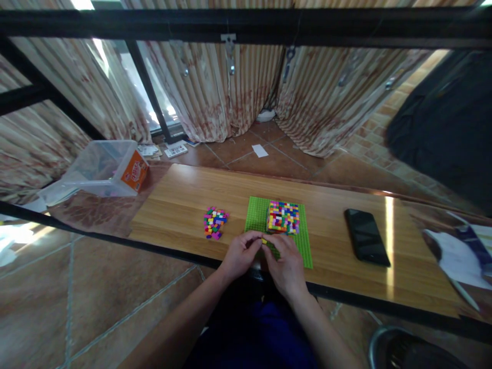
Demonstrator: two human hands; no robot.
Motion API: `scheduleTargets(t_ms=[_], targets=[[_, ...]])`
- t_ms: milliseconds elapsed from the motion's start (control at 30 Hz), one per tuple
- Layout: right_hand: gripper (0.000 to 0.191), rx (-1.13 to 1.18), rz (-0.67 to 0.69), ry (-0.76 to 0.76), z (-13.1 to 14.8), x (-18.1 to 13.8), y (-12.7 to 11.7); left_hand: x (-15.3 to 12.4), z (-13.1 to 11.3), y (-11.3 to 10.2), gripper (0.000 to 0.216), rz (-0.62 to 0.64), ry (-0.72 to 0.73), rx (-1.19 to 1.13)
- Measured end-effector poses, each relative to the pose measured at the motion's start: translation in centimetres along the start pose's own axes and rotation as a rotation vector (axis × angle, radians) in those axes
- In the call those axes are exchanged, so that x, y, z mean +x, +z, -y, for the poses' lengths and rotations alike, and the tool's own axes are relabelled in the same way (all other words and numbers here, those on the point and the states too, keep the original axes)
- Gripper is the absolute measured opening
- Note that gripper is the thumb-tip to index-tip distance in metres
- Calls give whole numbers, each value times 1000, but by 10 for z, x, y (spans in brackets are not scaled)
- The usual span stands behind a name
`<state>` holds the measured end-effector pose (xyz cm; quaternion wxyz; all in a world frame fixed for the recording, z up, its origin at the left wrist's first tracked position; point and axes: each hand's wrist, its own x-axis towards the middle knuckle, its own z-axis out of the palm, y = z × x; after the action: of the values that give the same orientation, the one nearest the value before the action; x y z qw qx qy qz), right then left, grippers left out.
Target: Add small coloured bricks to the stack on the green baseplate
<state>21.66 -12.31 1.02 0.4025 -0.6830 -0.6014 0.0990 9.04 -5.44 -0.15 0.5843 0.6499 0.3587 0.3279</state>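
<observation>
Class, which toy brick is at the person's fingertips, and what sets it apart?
The small yellow brick, held between the left hand and right hand; other bricks lie in the loose pile or form the multicoloured block on the green baseplate.

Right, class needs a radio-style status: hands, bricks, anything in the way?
Left hand, right hand: together on small yellow piece. Multicoloured brick block: standing on green baseplate, beyond hands. Phone: off to the right, not in the way.
</observation>
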Motion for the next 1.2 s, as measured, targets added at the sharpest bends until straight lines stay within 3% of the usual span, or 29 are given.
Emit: scheduleTargets(t_ms=[367,600,833,967,1200], targets=[[18,39,0,-134,-8,-2,1,0,-3,-1,20,35,-30,-55],[15,68,-53,-65,-10,-6,-2,-1,-4,1,22,3,-56,10],[17,56,-261,93,-34,16,-36,-2,-3,1,20,0,-80,61],[17,37,-221,121,-47,30,-48,-3,-4,1,19,-4,-67,88],[16,78,-152,151,-46,40,-45,-3,-3,2,18,0,-62,120]])
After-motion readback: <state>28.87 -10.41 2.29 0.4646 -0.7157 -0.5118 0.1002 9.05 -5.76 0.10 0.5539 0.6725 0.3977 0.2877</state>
